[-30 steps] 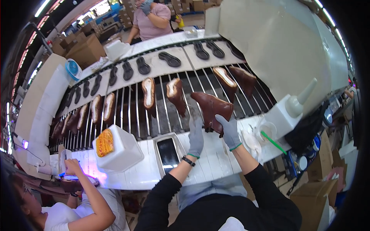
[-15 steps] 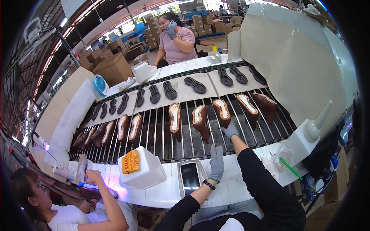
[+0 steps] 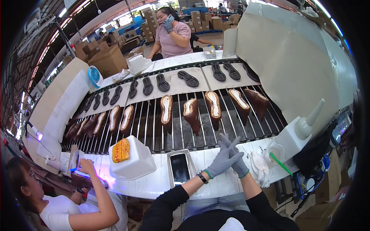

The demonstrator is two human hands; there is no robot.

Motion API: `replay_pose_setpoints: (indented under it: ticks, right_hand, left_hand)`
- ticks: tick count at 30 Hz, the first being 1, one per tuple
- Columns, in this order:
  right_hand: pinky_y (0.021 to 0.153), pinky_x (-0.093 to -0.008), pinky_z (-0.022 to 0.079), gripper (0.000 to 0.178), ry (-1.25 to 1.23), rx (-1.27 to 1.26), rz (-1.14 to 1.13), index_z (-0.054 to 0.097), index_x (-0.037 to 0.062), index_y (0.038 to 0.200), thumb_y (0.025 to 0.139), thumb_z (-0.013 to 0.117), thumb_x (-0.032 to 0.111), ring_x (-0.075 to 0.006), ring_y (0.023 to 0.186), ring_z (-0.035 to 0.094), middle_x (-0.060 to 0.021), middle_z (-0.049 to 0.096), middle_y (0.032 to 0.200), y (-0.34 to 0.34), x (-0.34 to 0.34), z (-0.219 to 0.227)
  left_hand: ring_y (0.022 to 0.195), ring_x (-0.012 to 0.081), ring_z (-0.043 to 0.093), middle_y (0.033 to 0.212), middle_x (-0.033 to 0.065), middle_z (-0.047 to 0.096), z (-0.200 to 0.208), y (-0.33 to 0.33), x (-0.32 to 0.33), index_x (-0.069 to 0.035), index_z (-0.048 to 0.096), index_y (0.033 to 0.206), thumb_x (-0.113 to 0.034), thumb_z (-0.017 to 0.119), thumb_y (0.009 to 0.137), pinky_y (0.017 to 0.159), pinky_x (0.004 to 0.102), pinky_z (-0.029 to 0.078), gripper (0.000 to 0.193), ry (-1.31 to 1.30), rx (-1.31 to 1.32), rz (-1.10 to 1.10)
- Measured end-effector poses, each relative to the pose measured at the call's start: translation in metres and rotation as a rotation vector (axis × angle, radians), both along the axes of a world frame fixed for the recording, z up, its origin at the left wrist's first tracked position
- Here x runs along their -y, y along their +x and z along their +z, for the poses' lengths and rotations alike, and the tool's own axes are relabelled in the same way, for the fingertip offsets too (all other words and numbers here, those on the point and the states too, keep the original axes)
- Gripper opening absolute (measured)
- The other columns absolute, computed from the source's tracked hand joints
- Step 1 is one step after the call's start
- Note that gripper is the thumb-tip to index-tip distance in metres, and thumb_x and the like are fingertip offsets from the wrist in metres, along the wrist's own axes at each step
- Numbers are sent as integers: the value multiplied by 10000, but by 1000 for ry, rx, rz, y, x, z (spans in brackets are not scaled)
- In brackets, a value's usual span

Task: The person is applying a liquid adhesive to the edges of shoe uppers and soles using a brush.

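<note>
Both my hands wear grey gloves and come together over the white near edge of the table. My left hand, with a dark band at its wrist, crosses over my right hand. Fingers are stretched out on both, and nothing shows in them. Just beyond, on the metal rollers, brown leather shoe uppers lie with their pale bottoms up. The closest is the upper straight ahead of my fingertips. Behind that row, black shoe soles lie on pale sheets.
Beside my left forearm a tray holds a phone. A white container with a yellow packet, a white bottle, a cup with a green-handled brush and a crumpled cloth stand around. One co-worker is at left, another across.
My right hand has drawn back from the brown upper on the rollers to the near edge. My left hand has shifted right and now overlaps it. The whole view has moved slightly.
</note>
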State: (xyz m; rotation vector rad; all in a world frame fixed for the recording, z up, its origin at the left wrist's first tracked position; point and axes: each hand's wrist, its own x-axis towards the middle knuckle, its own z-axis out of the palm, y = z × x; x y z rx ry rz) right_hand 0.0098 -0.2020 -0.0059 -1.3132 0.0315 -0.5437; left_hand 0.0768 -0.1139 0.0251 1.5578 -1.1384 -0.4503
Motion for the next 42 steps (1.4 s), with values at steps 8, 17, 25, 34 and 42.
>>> replay_pose_setpoints:
  ticks: [8, 17, 25, 34, 42]
  right_hand:
    - [1041, -410, 428, 563, 352, -138, 267, 547, 22, 1311, 1009, 381, 467, -308, 1223, 535, -203, 443, 1435, -25, 26, -33]
    - [1016, -464, 443, 392, 489, -73, 213, 702, 42, 1027, 955, 526, 385, -375, 1219, 521, -227, 484, 1383, -22, 16, -46]
    - [1028, -459, 439, 425, 488, -46, 234, 700, 52, 1071, 957, 531, 424, -358, 1254, 495, -212, 455, 1416, -21, 15, -44]
    - [1039, -460, 429, 453, 447, -46, 257, 686, 71, 1132, 960, 516, 454, -347, 1283, 467, -190, 439, 1436, -21, 21, -54]
    - [1040, -458, 428, 446, 457, -16, 271, 678, 65, 1143, 971, 500, 437, -346, 1285, 464, -194, 431, 1442, -21, 20, -54]
  left_hand:
    - [1374, 340, 371, 1532, 207, 289, 13, 19, 7, -132, 422, 1448, -501, 537, 944, 1120, 406, 320, 635, 355, -21, -611]
    - [1295, 397, 447, 1408, 224, 450, -26, 21, 2, -142, 356, 1480, -553, 541, 916, 1080, 439, 361, 722, 320, 41, -570]
    - [1358, 354, 372, 1484, 185, 360, -34, 22, 4, -132, 398, 1458, -545, 535, 926, 1133, 431, 297, 687, 352, 37, -566]
    - [1356, 390, 364, 1494, 175, 346, -38, 21, 8, -183, 410, 1458, -572, 530, 915, 1121, 445, 309, 679, 302, 59, -562]
    - [1357, 384, 366, 1499, 166, 342, -35, 21, 6, -193, 414, 1456, -558, 531, 920, 1115, 442, 318, 659, 272, 70, -559]
